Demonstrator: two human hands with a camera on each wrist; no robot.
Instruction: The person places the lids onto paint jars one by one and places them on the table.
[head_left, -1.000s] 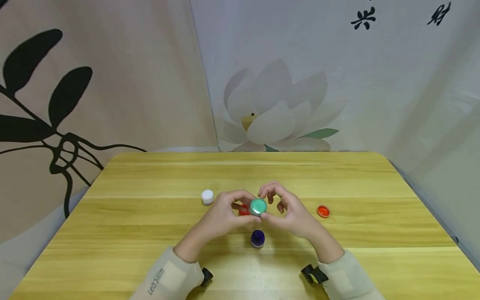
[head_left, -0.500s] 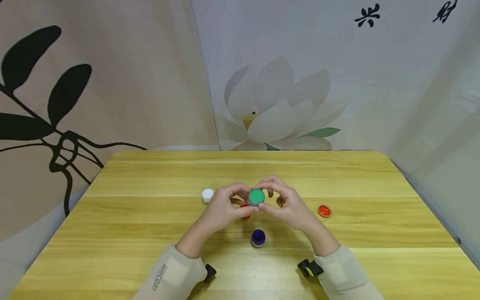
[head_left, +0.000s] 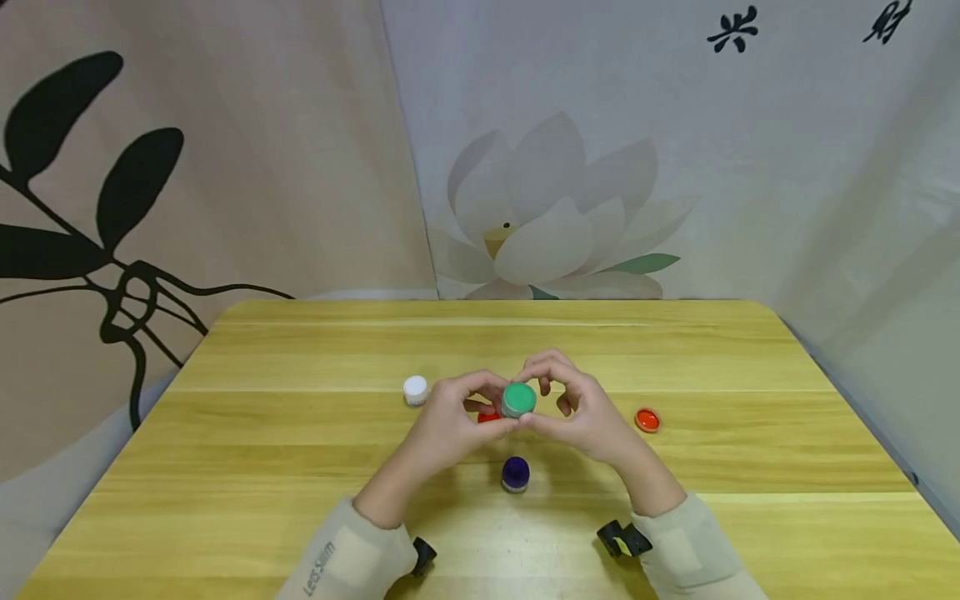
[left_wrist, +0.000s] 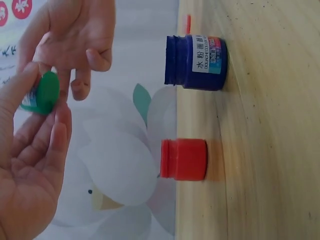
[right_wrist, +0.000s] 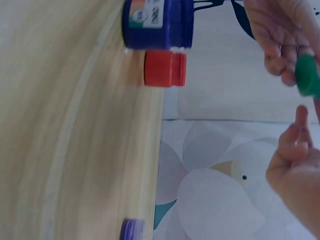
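Note:
A small green-topped paint jar (head_left: 518, 400) is held up above the table between both hands. My left hand (head_left: 452, 417) grips it from the left, with thumb and fingers around its side. From the right, my right hand (head_left: 585, 417) has its index fingertip at the top rim and its thumb at the lower edge, pinching it. In the left wrist view the green jar (left_wrist: 46, 94) is tilted, its green top facing away from the left palm. Below the hands stand a red jar (left_wrist: 186, 160) and a dark blue jar (left_wrist: 206, 64) with a printed label and a bare threaded neck.
On the wooden table (head_left: 300, 500), a white jar (head_left: 416, 391) stands left of the hands. A red round lid (head_left: 647, 420) lies to the right. Behind the table's far edge hangs a printed curtain (head_left: 562, 200).
The green jar has risen slightly, and its shiny top now looks matte. My right index finger has come down onto its upper rim. The jars and lid on the table stay put.

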